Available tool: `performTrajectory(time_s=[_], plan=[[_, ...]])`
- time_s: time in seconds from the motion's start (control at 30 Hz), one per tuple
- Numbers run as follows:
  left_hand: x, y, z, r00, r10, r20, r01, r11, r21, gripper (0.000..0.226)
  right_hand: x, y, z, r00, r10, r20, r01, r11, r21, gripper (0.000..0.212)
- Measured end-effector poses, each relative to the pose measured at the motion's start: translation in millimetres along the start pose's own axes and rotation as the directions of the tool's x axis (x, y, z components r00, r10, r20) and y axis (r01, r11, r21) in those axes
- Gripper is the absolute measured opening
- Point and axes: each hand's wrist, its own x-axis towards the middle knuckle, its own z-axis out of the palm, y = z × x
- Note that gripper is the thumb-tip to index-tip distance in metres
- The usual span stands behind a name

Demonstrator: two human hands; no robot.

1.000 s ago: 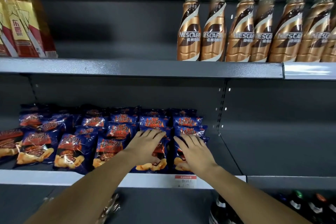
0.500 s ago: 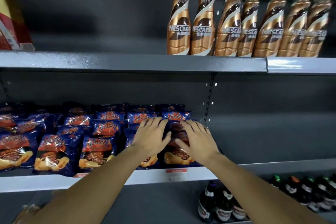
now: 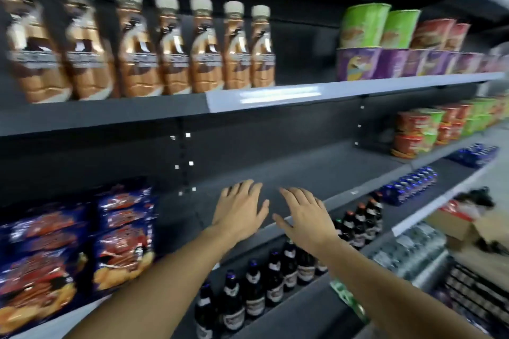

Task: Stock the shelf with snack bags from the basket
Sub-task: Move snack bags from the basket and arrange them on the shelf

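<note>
Blue snack bags (image 3: 121, 239) are being displayed on shelf (image 3: 330, 173) (left); left hand (image 3: 239, 215) and right hand (image 3: 305, 217) are being held flat, empty.

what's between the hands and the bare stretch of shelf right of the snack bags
Nothing visible. The left hand and right hand hover open, empty, over the bare shelf. The snack bags sit off to the left, clear of that stretch.
</note>
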Motion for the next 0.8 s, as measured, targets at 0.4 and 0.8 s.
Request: performTrajectory(time_s=[0.4,0.8], plan=[[84,327,90,0.918,0.39,0.071,-0.366,0.902,-0.229,0.054,-192,275,-84,0.817,0.577,-0.018,-0.567,0.795,-0.215,0.067],[120,480,180,0.772,0.614,0.165,-0.534,0.766,-0.356,0.054,-270,385,-83,0.627,0.779,-0.003,-0.749,0.602,-0.278,0.068]])
